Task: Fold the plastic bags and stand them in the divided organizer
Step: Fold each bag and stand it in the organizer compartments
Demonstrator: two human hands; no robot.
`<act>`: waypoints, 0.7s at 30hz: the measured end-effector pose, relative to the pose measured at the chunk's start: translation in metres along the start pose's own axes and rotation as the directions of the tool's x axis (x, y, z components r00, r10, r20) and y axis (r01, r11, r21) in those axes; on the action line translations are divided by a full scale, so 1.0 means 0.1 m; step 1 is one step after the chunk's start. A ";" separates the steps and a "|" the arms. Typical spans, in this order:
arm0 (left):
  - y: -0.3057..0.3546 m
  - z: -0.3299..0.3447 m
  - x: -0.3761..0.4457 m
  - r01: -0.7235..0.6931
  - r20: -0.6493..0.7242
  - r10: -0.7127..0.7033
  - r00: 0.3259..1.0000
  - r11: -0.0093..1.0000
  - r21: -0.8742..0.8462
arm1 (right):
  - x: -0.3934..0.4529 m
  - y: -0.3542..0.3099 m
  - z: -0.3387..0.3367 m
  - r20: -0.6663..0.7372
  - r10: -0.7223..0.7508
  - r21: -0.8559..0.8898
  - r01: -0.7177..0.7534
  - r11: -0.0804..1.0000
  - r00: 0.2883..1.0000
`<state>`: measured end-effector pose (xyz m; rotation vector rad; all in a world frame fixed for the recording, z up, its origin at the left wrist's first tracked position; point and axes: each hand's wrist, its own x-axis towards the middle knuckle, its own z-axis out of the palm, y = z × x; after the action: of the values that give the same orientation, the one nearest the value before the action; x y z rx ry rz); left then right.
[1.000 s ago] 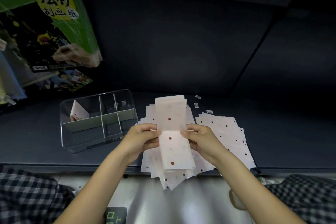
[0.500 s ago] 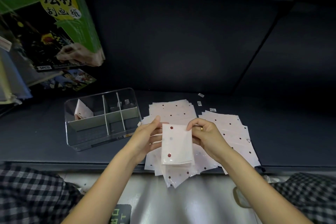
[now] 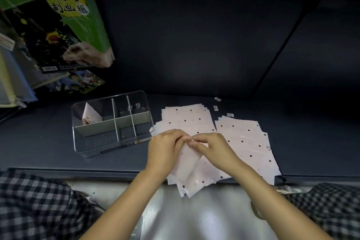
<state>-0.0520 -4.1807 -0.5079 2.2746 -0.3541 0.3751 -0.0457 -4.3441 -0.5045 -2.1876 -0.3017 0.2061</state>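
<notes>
A pale pink folded bag sits pinched between my left hand and my right hand, whose fingertips meet at its top edge. Under my hands lie flat pink bags with dark dots, spread on the dark shelf; a second spread lies to the right. The clear divided organizer stands to the left of my hands. One folded bag stands in its back left compartment; the other compartments look bare.
A green boxed product leans over the shelf at the upper left. Small white labels lie behind the bags. The shelf's front edge runs below the organizer, with checked fabric at both lower corners.
The long bag strip was folded in half, then folded smaller again. My hands have come together over it and lowered toward the pile.
</notes>
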 end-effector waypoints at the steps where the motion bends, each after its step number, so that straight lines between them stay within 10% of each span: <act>1: 0.00 -0.01 0.00 -0.032 -0.027 0.032 0.999 0.999 0.001 | 0.00 0.01 -0.01 0.010 -0.005 -0.027 0.006 1.000 1.000; 5: -0.07 -0.11 0.10 0.120 -0.073 -0.139 0.988 0.968 -0.221 | 0.02 0.02 -0.18 0.016 0.026 0.045 -0.026 0.999 1.000; 12: -0.39 -0.36 0.20 0.564 0.493 -0.344 0.799 0.712 -0.418 | 0.14 -0.02 -0.29 0.019 0.142 0.367 -0.139 0.920 0.990; 21: -0.81 -0.71 0.50 0.473 0.502 -0.294 0.814 0.836 -0.277 | 0.60 -0.22 0.09 0.173 0.125 0.175 -0.156 0.972 0.977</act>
<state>0.0128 -4.0811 -0.4972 1.9431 -0.1509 -0.4110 0.0065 -4.3068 -0.4945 -2.0092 -0.2072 0.4737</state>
